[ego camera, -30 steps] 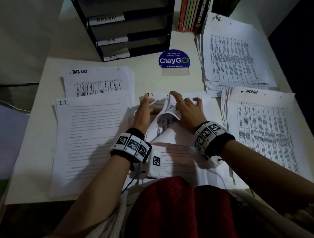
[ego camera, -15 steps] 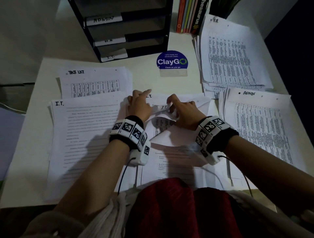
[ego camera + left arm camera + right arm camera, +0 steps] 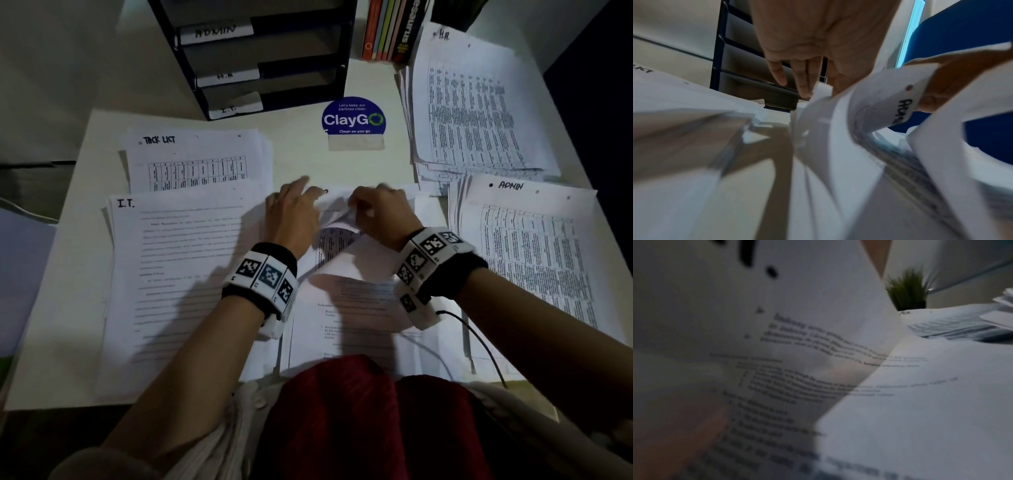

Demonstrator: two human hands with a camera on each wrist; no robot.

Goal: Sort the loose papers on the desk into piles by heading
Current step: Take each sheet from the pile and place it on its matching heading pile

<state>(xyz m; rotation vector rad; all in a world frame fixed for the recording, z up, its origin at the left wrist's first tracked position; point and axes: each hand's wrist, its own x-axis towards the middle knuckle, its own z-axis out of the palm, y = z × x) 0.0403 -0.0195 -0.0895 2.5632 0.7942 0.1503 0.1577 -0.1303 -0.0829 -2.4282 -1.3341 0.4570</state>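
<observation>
A loose middle pile of papers [image 3: 346, 308] lies in front of me on the white desk [image 3: 308, 161]. My left hand [image 3: 294, 209] rests at the pile's top edge with its fingers [image 3: 803, 81] straight, their tips touching a sheet's edge. My right hand [image 3: 380, 212] pinches the top of a curled-back sheet [image 3: 879, 105] whose heading starts "ADM". In the right wrist view a blurred printed sheet [image 3: 797, 361] fills most of the picture. Sorted piles lie around: TASK LIST [image 3: 191, 161], I.T. [image 3: 178, 274], H.R. [image 3: 469, 109] and ADMIN [image 3: 534, 253].
A black tray rack [image 3: 260, 58] labelled ADMIN, H.R. and I.T. stands at the back. A blue ClayGo sticker [image 3: 353, 120] lies behind the hands. Upright books [image 3: 390, 27] and a small green plant [image 3: 906, 290] stand at the back right.
Both hands have stayed at the middle pile's top edge, leafing through it. The I.T. heading seen between them before is hidden now, and the right hand has curled a sheet back.
</observation>
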